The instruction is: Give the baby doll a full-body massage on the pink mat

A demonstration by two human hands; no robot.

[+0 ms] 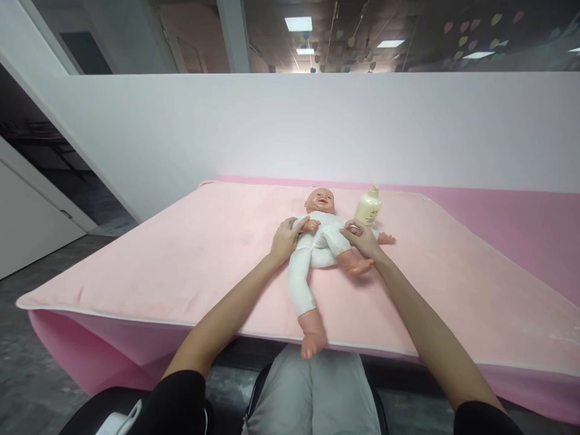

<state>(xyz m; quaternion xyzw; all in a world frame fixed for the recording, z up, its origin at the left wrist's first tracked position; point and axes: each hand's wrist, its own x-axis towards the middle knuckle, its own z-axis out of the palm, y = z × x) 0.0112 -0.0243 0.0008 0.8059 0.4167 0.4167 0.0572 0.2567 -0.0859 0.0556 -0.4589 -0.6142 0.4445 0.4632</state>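
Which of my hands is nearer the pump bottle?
Right: the right hand is just on the near side of the pump bottle; the left hand is farther, across the doll.

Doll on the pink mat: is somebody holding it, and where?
The left hand is on the doll's arm, and the right hand is by its bent leg. Whether either grips cannot be told.

The white cloth-bodied baby doll has a glossy orange-pink plastic head, hands and feet. At two o'clock from it, the rounded plastic pump bottle is pale yellow with dark lettering. The broad plush peach-pink mat beneath has white edging; smooth cloth at three o'clock is deeper pink. Twelve o'clock: plain white wall. Six: light grey fabric trousers. Eight: mottled grey floor.
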